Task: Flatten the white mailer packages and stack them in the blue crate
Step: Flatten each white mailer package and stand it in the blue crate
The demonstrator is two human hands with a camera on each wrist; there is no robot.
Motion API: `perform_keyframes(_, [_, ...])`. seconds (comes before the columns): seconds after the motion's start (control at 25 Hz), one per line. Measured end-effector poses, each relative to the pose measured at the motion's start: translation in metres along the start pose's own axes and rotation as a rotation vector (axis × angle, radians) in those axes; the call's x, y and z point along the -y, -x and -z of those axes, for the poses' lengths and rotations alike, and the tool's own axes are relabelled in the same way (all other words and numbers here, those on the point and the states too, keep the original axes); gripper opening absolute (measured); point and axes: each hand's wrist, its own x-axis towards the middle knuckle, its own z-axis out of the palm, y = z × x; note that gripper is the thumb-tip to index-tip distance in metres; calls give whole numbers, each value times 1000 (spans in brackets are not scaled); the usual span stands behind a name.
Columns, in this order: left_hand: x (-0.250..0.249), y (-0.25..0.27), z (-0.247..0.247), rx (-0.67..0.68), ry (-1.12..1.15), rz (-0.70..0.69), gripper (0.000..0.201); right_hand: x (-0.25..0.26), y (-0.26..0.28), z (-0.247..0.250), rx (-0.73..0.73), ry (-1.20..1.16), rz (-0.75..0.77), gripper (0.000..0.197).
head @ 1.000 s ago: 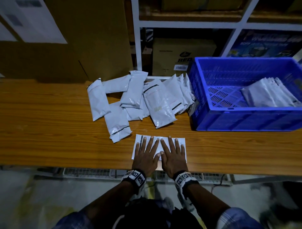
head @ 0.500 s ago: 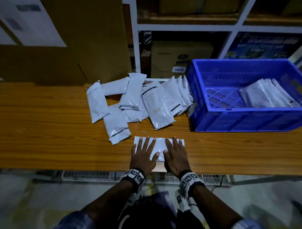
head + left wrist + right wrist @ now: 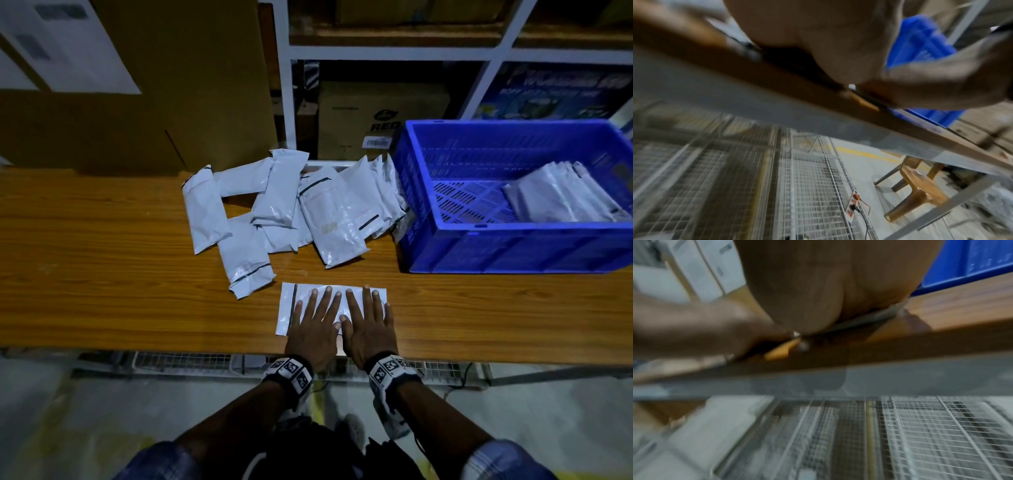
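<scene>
One white mailer (image 3: 287, 308) lies flat near the front edge of the wooden table (image 3: 102, 291). My left hand (image 3: 313, 323) and right hand (image 3: 368, 323) press on it side by side, palms down, fingers straight and spread. A loose pile of white mailers (image 3: 281, 212) lies behind it. The blue crate (image 3: 513, 246) stands at the right with several flattened mailers (image 3: 561, 198) stacked inside against its right wall. Both wrist views are blurred; the left shows my left palm (image 3: 818, 40) on the table edge, the right shows my right palm (image 3: 828, 280) there.
Large cardboard boxes (image 3: 137, 102) stand at the back left. A white shelf frame (image 3: 376, 51) holding cartons rises behind the table. Under the table runs wire mesh (image 3: 807, 186), with a power strip (image 3: 853, 206) and a brown plastic chair (image 3: 916, 186) on the floor.
Both hands have stayed flat on the mailer, sliding slightly toward the table's front edge. The pile and the crate have not moved.
</scene>
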Motion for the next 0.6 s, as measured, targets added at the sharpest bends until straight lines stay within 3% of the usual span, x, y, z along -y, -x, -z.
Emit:
perform_keyframes(0.12, [-3,0,-6,32,18,48,61,-2,0,12,25,34,38,64])
perform_keyframes(0.24, [0,-3,-4,111,18,57,63,9,0,24,-74,-26,156,58])
perform_keyframes(0.36, [2,-5,-3,203,37,56,70,14,-2,13,32,-159,205,57])
perform_keyframes(0.48, [3,-7,8,215,108,41,80,11,-7,-3,30,-148,197,57])
perform_keyframes(0.6, [10,-10,15,213,249,2,64,10,-8,-5,5,-142,194,57])
